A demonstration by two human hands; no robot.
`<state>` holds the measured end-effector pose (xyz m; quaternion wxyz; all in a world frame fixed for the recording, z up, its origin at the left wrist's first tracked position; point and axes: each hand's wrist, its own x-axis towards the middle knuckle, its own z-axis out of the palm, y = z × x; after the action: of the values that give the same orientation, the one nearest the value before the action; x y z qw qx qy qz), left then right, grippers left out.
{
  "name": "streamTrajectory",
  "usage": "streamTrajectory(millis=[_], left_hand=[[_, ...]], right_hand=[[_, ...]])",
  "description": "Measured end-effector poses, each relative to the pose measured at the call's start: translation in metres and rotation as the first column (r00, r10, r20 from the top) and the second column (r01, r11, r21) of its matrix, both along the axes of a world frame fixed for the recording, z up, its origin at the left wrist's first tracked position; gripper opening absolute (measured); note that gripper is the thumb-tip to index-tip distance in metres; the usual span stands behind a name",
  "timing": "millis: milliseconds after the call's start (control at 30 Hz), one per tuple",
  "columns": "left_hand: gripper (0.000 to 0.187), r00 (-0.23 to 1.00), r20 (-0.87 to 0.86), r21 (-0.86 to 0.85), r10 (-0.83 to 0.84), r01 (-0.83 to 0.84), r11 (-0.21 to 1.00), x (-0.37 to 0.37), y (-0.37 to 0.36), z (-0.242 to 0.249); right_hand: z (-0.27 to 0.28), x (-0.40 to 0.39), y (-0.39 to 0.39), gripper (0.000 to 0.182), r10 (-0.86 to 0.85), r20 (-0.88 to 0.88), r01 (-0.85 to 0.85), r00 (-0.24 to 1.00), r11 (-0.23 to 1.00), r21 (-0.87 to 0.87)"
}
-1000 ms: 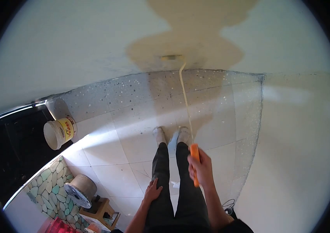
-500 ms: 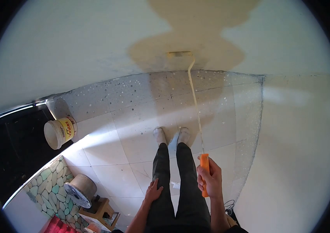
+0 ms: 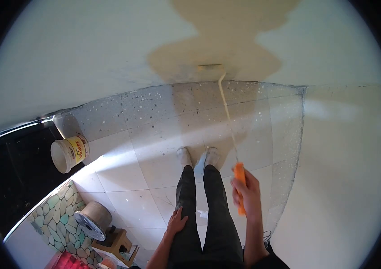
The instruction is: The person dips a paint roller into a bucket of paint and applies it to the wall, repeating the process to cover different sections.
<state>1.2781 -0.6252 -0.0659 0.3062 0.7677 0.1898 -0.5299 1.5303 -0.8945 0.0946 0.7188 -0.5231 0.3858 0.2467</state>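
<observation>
A paint roller [image 3: 226, 105] runs from my right hand [image 3: 248, 190] up to the wall. My right fingers are wrapped round its orange handle [image 3: 240, 178]. At the far end, its roller head [image 3: 211, 68] lies against the lower part of the pale wall [image 3: 96, 58], just above the floor line, inside my shadow. My left hand [image 3: 178, 220] rests with fingers spread on my left thigh, holding nothing.
White floor tiles [image 3: 123, 170] carry paint spots along the wall. A paint bucket [image 3: 67, 154] stands at left by a dark doorway [image 3: 24, 166]. Lower left are a spool-shaped object [image 3: 95, 218], a cardboard box [image 3: 114, 246] and a pebble-patterned surface [image 3: 60, 213]. Another wall [image 3: 338, 179] rises at right.
My right hand has moved forward and slightly right with the roller handle. The roller head has shifted a little down the wall and rightward. My left hand stays on my thigh.
</observation>
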Motion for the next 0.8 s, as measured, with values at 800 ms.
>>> streamTrajectory(millis=[800], left_hand=[[0.072, 0.998, -0.049, 0.023, -0.028, 0.029, 0.999, 0.011, -0.007, 0.003]], right_hand=[[-0.095, 0.003, -0.057, 0.027, -0.021, 0.024, 0.022, 1.0, 0.997, -0.069]])
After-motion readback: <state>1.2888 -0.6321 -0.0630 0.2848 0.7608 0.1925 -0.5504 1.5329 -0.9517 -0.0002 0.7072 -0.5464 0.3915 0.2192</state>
